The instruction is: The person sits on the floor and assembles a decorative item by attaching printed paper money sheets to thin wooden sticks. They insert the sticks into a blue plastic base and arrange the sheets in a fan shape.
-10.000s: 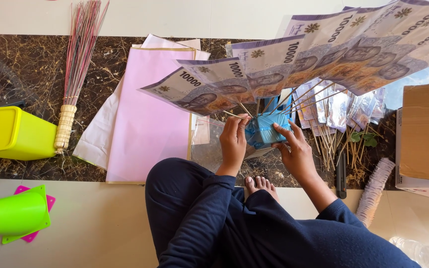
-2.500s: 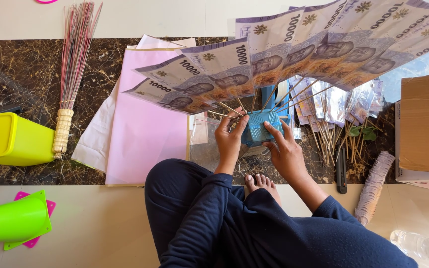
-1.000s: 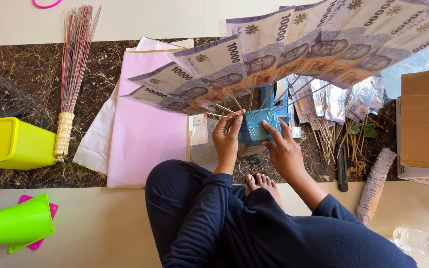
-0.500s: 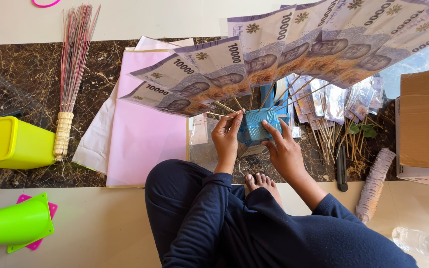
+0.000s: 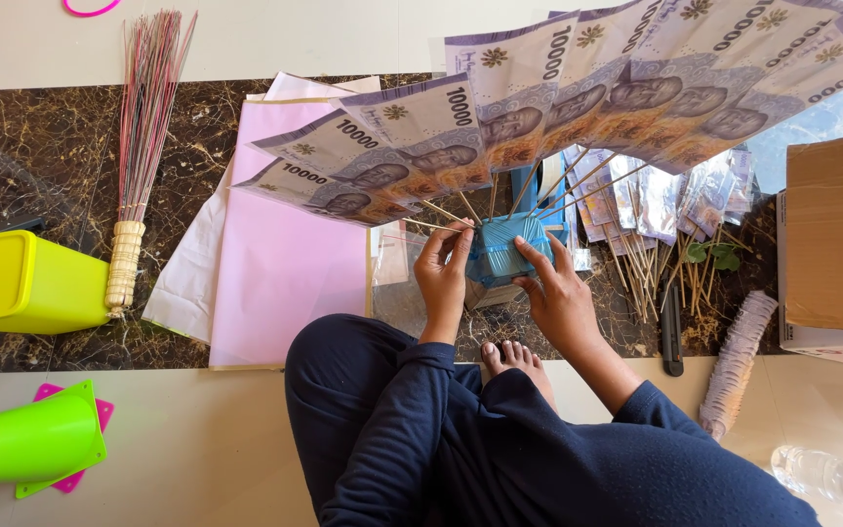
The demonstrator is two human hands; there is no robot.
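Note:
A fan of purple banknotes (image 5: pixel 558 107) on thin wooden sticks rises from a blue wrapped block (image 5: pixel 502 249) held over my lap. My left hand (image 5: pixel 441 273) pinches a stick at the block's left top edge. My right hand (image 5: pixel 556 298) grips the block's right side and steadies it. The notes spread from the left across to the top right corner, hiding the floor behind them. My legs in dark blue and a bare foot lie below.
Pink and white paper sheets (image 5: pixel 285 263) lie on the dark marble floor. A stick broom (image 5: pixel 143 127), a yellow-green bin (image 5: pixel 12 283) and a green cone (image 5: pixel 26 444) are on the left. More wrapped notes on sticks (image 5: pixel 656 224), a cardboard box (image 5: pixel 836 244) and a plastic bottle (image 5: pixel 826 473) sit on the right.
The banknote fan has turned and shifted slightly left and down over ten seconds. My left hand moved up to the sticks at the block's top edge; my right hand stays on the block.

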